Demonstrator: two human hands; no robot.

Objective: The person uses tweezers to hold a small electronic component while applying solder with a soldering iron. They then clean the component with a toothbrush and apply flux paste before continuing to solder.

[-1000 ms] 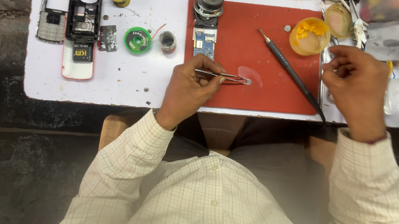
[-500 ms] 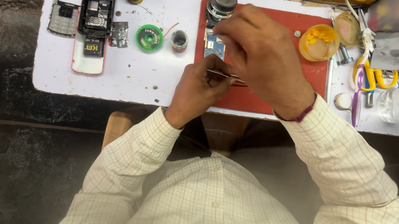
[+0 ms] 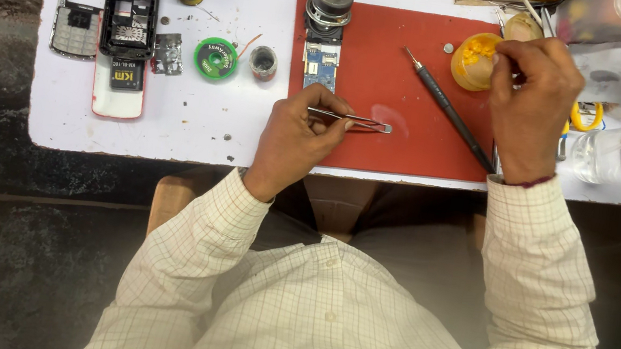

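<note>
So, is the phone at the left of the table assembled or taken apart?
Taken apart: the black phone frame lies open with its inside showing, and the keypad frame lies separately beside it.

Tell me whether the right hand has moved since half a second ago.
Yes. The right hand left the small circuit board and went right, to the yellow tub.

phone repair bench: dismantled handset (image 3: pixel 129 20), solder spool (image 3: pixel 216 59)

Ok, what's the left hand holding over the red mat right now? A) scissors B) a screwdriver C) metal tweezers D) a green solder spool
C: the left hand pinches thin metal tweezers, tips over the red mat; the screwdriver lies loose.
</note>
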